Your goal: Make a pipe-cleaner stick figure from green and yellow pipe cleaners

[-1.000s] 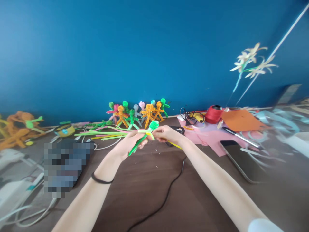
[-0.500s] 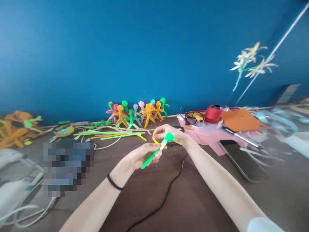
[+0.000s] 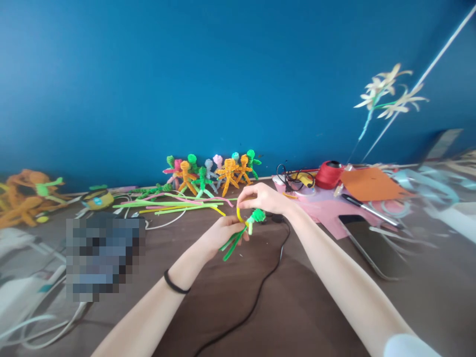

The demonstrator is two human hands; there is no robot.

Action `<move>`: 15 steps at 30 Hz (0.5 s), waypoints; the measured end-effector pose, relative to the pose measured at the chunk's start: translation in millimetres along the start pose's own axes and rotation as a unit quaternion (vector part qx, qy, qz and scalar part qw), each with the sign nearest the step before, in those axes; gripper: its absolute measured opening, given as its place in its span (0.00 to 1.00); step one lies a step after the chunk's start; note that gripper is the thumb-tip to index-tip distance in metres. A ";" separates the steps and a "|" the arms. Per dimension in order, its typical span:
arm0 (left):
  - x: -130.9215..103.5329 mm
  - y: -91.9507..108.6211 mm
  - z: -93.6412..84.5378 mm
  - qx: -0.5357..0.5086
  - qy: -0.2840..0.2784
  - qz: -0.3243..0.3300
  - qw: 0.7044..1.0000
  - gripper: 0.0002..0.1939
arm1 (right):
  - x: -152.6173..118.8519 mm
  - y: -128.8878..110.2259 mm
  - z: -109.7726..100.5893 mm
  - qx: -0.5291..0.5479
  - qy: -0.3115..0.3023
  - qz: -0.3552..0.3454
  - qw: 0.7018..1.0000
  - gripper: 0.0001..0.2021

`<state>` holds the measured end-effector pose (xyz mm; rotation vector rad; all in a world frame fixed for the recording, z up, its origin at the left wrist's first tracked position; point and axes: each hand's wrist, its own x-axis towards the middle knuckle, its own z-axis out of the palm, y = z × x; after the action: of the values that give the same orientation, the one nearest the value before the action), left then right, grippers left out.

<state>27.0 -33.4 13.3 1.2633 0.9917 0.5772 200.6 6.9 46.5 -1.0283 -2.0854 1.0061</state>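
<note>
My left hand (image 3: 223, 232) is closed on a green pipe-cleaner figure (image 3: 257, 216), with its curled head beyond my fingertips and two green ends hanging below. Just above it, my right hand (image 3: 262, 197) pinches a yellow pipe cleaner (image 3: 239, 213), which curves down to the figure's middle. Pale green-white stubs show under the green head. Behind my hands, loose pipe cleaners (image 3: 178, 204) in green, pink and yellow lie on the table (image 3: 223, 307). Several finished-looking figures (image 3: 227, 174) in orange, green, pink and grey stand against the blue wall.
A blurred-out dark device (image 3: 104, 255) lies at the left with white cables. Orange figures (image 3: 24, 201) are at far left. On the right are a red thread spool (image 3: 329, 175), orange paper (image 3: 374, 184), a pen (image 3: 372, 211) and a phone (image 3: 372, 245). A black cable (image 3: 256, 297) crosses the front.
My right hand has risen slightly, drawing the yellow pipe cleaner into an upward curve. The green figure has turned in my left hand, and its two lower ends now show apart.
</note>
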 end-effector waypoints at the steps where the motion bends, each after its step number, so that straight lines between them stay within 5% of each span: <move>1: 0.9 0.0 -0.4 -0.002 0.014 -0.004 1.000 0.05 | -1.4 -4.3 -0.5 -0.024 0.012 -0.009 1.000 0.08; 9: 8.5 0.4 -6.6 -0.075 0.132 0.022 0.988 0.06 | -9.1 -30.9 6.0 -0.124 0.011 -0.011 0.992 0.07; 15: 7.1 8.6 -14.9 -0.190 0.097 0.002 0.977 0.09 | -9.7 -33.1 4.9 -0.134 0.004 0.002 0.991 0.08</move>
<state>18.9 -17.8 19.5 0.8813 0.9813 0.8617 189.3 -16.7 69.6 -1.1633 -2.2550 0.7346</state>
